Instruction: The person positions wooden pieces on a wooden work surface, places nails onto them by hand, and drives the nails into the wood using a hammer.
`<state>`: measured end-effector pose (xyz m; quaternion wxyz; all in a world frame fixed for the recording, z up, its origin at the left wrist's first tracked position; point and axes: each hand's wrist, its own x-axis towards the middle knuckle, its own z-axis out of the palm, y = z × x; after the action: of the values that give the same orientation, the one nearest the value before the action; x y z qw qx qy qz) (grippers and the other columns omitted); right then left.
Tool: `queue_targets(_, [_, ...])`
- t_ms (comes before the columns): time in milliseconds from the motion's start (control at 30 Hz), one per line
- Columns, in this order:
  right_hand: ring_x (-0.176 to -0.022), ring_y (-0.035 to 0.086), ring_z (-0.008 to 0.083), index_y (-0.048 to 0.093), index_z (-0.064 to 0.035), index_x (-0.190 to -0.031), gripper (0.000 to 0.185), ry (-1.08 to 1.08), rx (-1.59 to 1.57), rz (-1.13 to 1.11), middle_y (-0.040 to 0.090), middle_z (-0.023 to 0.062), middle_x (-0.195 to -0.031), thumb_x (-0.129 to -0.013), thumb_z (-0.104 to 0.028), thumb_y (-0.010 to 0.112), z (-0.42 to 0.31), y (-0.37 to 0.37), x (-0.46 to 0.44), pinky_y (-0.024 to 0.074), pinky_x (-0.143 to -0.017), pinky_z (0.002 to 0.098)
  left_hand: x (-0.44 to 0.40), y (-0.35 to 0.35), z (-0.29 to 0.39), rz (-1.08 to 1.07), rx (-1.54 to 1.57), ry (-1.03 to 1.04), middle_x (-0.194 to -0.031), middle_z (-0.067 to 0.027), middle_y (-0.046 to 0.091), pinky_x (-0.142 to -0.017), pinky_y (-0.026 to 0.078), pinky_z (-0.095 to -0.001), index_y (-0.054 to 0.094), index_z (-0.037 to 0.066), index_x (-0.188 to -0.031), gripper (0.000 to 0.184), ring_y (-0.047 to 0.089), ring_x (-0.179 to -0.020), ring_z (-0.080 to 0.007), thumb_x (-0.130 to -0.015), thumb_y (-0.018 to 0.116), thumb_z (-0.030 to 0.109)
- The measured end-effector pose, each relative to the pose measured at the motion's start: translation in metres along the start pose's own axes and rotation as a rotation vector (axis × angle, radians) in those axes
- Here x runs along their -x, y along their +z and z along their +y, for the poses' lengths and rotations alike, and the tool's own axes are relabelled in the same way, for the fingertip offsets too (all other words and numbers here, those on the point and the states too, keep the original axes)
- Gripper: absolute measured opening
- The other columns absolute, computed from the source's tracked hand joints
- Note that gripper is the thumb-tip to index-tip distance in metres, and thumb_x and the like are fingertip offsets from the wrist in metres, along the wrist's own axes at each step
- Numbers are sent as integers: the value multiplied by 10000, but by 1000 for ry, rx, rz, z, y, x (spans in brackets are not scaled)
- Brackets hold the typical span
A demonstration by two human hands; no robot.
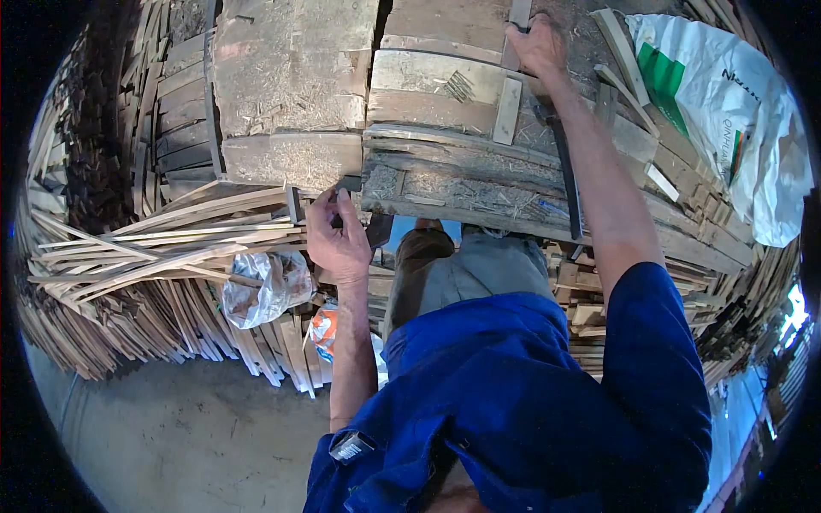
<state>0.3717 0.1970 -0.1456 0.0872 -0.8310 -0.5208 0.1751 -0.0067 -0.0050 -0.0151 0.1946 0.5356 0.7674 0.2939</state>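
My left hand (336, 238) is at the front edge of a worn plank bench (462, 184), its fingers curled in. A small dark piece (349, 183) lies right at its fingertips, and a dark flat piece (379, 229) shows beside the palm; I cannot tell whether either is held. Farther off on the bench, my right hand (540, 47) is closed around a narrow wooden strip (511, 58). Below that strip lies a short pale wood piece (507, 111). A long dark bar (566, 175) runs alongside my right forearm.
Loose thin wooden strips (171, 244) are heaped left of the bench, with a crumpled plastic bag (267, 286) against them. A white and green sack (727, 111) lies at the right. Stacked slats surround the bench; concrete floor (205, 436) shows at lower left.
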Motion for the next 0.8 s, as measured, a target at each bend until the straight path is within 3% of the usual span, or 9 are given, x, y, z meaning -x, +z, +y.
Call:
queue_targets(767, [-1013, 659, 429, 586, -1, -1111, 654, -22, -26, 27, 679, 271, -1060, -798, -571, 660, -9, -12, 8, 511, -883, 500, -1, -2, 1, -21, -46, -12, -756, -70, 617, -619, 482, -337, 684, 33, -1053, 240, 607, -660, -200, -923, 692, 235])
queue_targets(800, [-977, 663, 428, 579, 9, -1087, 571, 0, -74, 40, 680, 265, -1016, -808, -478, 680, -12, -12, 12, 521, -835, 486, 0, -3, 1, -21, -47, -12, -756, -70, 617, -619, 482, -337, 684, 33, -1053, 240, 607, -660, -200, -923, 692, 235])
